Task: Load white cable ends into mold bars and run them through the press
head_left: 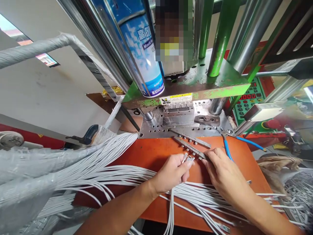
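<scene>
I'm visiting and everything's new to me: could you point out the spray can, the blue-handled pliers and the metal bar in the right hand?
Spray can (144, 58): head view, on its printed side.
Blue-handled pliers (227, 148): head view, on one handle.
Metal bar (188, 147): head view, midway along its bare length.

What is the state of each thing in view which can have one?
Left hand: closed on small pale connectors.
Right hand: closed on end of near long grey metal bar.
Far long grey metal bar: lying, apparently not held.
Blue-handled metal pliers: handles spread.
Red digital display: lit.
Thin white cables: spread across orange table.
</scene>
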